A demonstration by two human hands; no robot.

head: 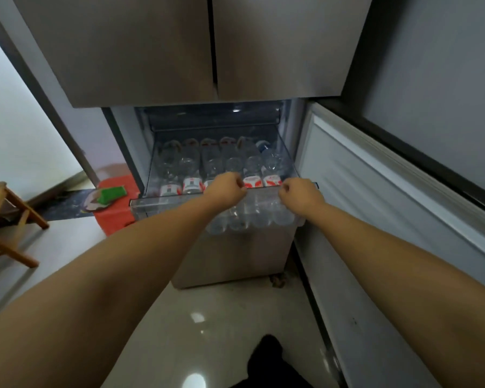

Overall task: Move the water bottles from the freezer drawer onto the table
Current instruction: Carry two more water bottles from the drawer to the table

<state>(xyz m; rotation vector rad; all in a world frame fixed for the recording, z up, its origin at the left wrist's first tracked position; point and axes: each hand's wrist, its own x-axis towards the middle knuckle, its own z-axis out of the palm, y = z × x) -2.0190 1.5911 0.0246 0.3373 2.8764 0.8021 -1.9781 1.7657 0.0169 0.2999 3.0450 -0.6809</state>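
The clear plastic freezer drawer (149, 203) is pulled out below the fridge's closed upper doors. Several clear water bottles (192, 175) with red and white labels lie side by side in it, caps pointing to the back. My left hand (226, 189) has its fingers curled over the drawer's front rim near the middle. My right hand (300, 193) grips the same rim further right. Neither hand holds a bottle. The bottles' bottoms show through the drawer front below my hands.
The open freezer door (381, 197) stands to the right, close to my right arm. A red stool (115, 208) with a green item sits left of the drawer. A wooden chair (6, 219) stands at far left. The floor is glossy tile.
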